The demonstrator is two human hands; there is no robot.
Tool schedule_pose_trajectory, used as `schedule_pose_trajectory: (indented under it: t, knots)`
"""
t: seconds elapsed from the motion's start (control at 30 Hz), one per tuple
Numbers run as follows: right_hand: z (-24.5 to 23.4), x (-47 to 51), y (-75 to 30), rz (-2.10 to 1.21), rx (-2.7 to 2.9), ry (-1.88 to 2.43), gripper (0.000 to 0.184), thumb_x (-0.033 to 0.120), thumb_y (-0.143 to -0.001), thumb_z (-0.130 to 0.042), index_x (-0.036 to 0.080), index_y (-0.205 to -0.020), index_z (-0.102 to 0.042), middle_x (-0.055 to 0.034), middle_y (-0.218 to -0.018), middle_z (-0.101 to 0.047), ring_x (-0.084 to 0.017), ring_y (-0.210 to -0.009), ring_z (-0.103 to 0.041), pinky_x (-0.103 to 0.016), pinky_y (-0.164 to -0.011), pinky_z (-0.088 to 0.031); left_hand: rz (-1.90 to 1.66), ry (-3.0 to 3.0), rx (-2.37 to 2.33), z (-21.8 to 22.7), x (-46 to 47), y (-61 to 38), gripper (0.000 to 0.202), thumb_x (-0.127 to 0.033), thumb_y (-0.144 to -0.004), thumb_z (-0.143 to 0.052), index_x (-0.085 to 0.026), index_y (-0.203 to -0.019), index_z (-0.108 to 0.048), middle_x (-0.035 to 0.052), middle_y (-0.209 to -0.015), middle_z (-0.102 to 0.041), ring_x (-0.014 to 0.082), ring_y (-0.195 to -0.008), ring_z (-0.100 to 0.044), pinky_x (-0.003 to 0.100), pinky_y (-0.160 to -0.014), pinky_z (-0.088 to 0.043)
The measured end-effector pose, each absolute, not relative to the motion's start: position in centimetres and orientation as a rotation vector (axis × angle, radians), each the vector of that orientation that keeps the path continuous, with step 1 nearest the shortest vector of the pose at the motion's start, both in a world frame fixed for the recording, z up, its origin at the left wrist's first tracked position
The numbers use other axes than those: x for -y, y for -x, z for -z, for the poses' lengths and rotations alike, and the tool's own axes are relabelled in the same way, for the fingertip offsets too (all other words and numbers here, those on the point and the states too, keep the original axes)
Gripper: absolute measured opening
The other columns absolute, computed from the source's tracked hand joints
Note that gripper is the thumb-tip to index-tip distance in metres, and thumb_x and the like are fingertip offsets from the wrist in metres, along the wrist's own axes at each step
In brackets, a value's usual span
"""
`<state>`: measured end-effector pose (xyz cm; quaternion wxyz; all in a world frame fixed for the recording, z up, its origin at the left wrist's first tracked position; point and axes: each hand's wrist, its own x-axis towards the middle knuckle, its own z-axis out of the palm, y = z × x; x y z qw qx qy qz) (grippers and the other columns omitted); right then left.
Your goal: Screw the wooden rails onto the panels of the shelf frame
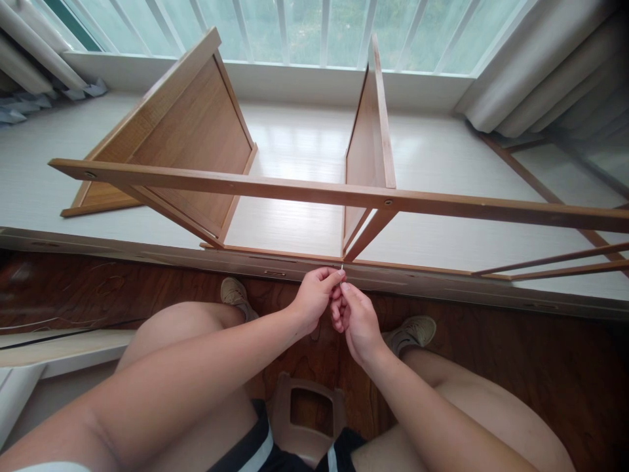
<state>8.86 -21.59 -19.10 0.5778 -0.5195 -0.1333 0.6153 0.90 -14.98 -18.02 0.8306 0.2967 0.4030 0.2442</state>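
At the front edge of the windowsill ledge, my left hand (317, 295) is closed in a pinch around a thin, silvery metal pin (342, 267). Its tip points up at the lower rail (417, 265) of a wooden frame, near the foot of an upright panel (367, 131). My right hand (361, 318) is closed just beneath, its fingertips by the pin's lower end, which the fingers hide. Whether the pin is a screw or a hex key cannot be made out. A long upper rail (295, 187) with recessed bolt heads runs across above both hands.
A second wooden panel (191, 131) leans at the left of the frame. The pale ledge (289, 131) lies under it, below a barred window (304, 33). Curtains (531, 72) hang at both sides. Below are a plastic stool (307, 426) and a wood floor (472, 347).
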Motion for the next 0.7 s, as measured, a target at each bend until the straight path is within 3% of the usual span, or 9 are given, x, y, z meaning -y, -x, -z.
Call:
schedule_pose_trajectory:
  t: [0.33, 0.7]
  knots:
    - [19.34, 21.8, -8.82, -1.327, 0.468, 1.358, 0.035, 0.051, -0.09, -0.052, 0.018, -0.078, -0.053, 0.0061, -0.047, -0.047, -0.005, -0.038, -0.035, -0.016, -0.034, -0.026, -0.532, -0.643, -0.824, 18.39, 14.84, -0.89, 0.031, -0.045, -0.081, -0.065, -0.017, -0.083, -0.053, -0.0075, -0.051, -0.043, 0.0142, -0.03, -0.047, 0.029, -0.028, -0.044]
    - [19.42, 21.77, -8.95, -1.274, 0.496, 1.395, 0.04, 0.051, -0.091, -0.051, 0.019, -0.067, -0.045, 0.006, -0.046, -0.044, -0.006, -0.039, -0.034, -0.017, -0.036, -0.026, -0.523, -0.679, -0.833, 17.7, 15.1, -1.01, 0.028, -0.042, -0.08, -0.065, -0.016, -0.077, -0.053, -0.0059, -0.047, -0.045, 0.0163, -0.03, -0.048, 0.029, -0.028, -0.043]
